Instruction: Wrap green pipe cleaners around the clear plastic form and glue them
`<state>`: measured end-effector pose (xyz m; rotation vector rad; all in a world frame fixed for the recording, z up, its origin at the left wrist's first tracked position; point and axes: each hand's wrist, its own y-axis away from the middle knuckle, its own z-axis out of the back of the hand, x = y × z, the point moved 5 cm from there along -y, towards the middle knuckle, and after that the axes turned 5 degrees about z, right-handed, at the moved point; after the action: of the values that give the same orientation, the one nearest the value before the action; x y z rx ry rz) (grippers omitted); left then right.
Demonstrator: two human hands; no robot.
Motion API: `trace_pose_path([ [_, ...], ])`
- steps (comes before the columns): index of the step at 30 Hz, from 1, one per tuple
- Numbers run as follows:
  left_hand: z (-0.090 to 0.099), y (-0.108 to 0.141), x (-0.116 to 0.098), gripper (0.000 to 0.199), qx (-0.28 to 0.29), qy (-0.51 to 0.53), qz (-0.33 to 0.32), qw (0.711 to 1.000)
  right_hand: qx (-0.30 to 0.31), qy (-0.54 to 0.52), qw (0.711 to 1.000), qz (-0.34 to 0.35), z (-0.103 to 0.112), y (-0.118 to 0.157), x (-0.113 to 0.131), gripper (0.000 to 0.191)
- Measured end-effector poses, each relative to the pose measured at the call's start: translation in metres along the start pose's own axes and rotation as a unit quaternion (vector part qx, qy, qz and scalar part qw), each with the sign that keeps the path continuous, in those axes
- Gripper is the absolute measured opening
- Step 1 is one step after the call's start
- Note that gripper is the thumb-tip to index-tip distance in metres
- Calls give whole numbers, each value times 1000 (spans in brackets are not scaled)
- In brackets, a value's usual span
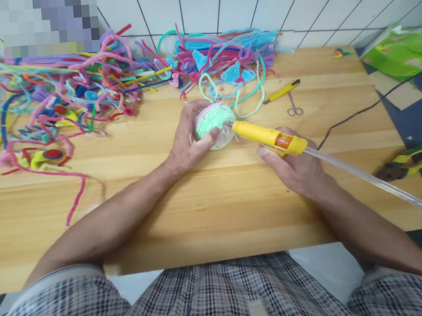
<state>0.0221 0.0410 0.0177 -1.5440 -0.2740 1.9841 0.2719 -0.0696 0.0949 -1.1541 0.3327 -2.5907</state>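
Observation:
My left hand (191, 142) is wrapped round a ball (215, 118) partly covered with pale green fuzzy strands, its lower right part clear and bare. In my right hand (294, 166) is a yellow glue gun (260, 133), its tip at the bare part of the ball. From the back of the gun a long clear glue stick (373, 179) runs to the right. Light green and blue fuzzy stems (260, 93) loop on the table just behind the ball.
Heaps of coloured fuzzy stems (110, 83) cover the back left and back middle of the wooden table (201, 217). A yellow cutter (282, 93) and scissors (294, 107) lie behind the gun. At the right are pliers (404, 162), a black cable (357, 112) and a green bag (400, 53).

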Motion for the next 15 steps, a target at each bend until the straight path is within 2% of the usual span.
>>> trace_pose_path([
  [10,-1,0,1,65,-8,-10,-11,1000,-15,60,995,76,-6,0,-7,29],
  [15,-1,0,2,65,-12,-9,-13,1000,-17,67,995,76,-2,1,-5,29],
])
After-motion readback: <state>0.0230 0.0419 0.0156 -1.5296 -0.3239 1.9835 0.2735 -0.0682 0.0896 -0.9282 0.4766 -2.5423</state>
